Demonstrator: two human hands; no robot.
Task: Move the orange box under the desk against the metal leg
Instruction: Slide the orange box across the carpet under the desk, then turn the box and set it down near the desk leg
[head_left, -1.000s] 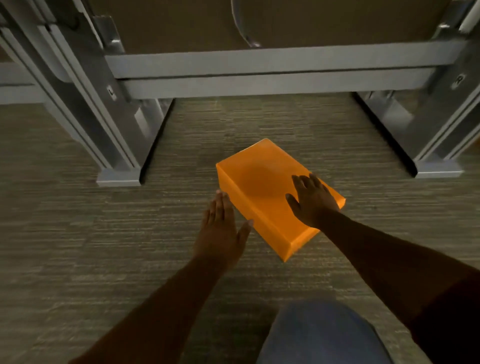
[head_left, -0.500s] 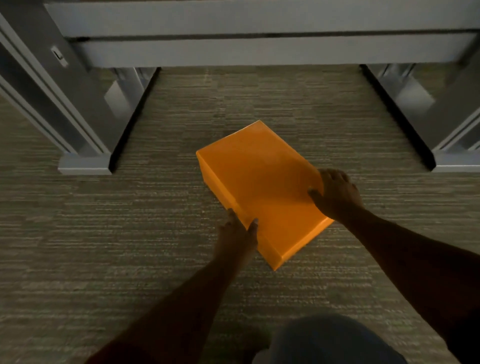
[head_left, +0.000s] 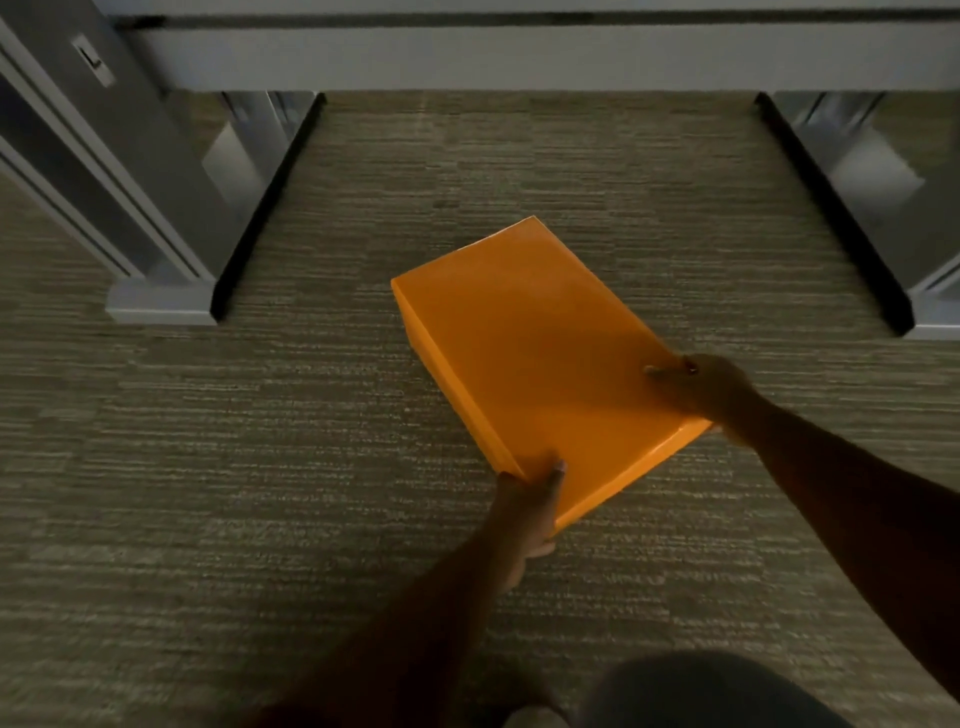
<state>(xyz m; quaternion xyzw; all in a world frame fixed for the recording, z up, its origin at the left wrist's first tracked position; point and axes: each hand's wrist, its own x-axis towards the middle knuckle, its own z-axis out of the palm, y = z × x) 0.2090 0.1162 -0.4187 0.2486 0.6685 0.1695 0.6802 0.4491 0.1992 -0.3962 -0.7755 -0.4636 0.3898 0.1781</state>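
Note:
An orange box (head_left: 535, 353) lies at an angle on the carpet between the desk's two metal legs, apart from both. My left hand (head_left: 530, 506) grips its near left corner, thumb on the lid and fingers down the side. My right hand (head_left: 701, 387) grips its near right corner, thumb on top. The left metal leg (head_left: 130, 171) stands at the far left, marked with an "L" label, its foot (head_left: 161, 306) resting on the carpet. The right metal leg (head_left: 883, 208) is at the far right edge.
A grey crossbeam (head_left: 519, 57) of the desk spans the top of the view. Striped grey-green carpet (head_left: 260, 467) covers the floor. My knee (head_left: 711, 691) in grey cloth shows at the bottom.
Both hands have gone from lying flat near the box to gripping its near corners. The view has dropped lower and closer under the desk.

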